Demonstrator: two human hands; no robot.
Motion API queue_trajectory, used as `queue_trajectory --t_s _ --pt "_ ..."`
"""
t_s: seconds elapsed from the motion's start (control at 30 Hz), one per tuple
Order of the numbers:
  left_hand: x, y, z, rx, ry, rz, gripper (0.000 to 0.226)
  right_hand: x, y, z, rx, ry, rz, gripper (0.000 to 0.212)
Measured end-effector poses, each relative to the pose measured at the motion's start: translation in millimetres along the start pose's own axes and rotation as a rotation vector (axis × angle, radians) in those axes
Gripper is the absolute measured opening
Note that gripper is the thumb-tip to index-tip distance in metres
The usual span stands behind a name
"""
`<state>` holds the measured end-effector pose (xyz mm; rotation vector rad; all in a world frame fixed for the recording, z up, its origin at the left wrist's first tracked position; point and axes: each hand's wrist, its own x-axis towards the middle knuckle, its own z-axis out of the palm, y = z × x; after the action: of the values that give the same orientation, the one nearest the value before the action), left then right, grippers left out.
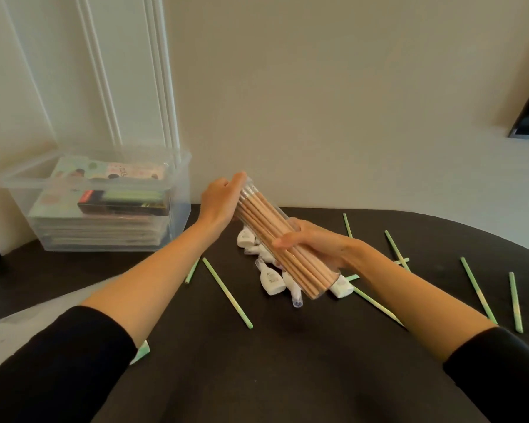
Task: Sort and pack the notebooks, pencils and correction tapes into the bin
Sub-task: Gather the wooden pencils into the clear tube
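Clear tube of wooden pencils (263, 221) held tilted above the table (287, 361), over a heap of white correction tapes (271, 282). Right hand (315, 245) grips its lower half w/ curled fingers; left hand (220, 199) lies flat vs. the top end, fingers straight. Green pencils (226, 293) lie scattered nearby. At left, the clear bin (22, 178) w/ stacked notebooks (104, 172).

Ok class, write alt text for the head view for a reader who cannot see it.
A person holds a clear tube of wooden pencils above a dark table: the right hand grips its middle, the left hand touches its top end. White correction tapes and loose green pencils lie below; a clear bin at left holds notebooks.
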<state>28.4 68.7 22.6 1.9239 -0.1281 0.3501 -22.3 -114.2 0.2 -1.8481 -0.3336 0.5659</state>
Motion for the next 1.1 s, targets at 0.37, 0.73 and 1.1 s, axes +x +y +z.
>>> queue_trajectory --t_s 0.37,0.73,1.1 --pt "81 53 -65 -0.371 0.035 -0.405 0.037 80 -120 -34 0.016 -0.105 0.043 0.046" --pt "160 57 -176 -0.582 0.271 -0.781 0.052 170 -211 -28 -0.371 0.013 0.145 0.037" --pt "208 -20 -231 -0.445 0.442 -0.895 0.051 283 -213 30 -0.516 0.012 0.015 0.056"
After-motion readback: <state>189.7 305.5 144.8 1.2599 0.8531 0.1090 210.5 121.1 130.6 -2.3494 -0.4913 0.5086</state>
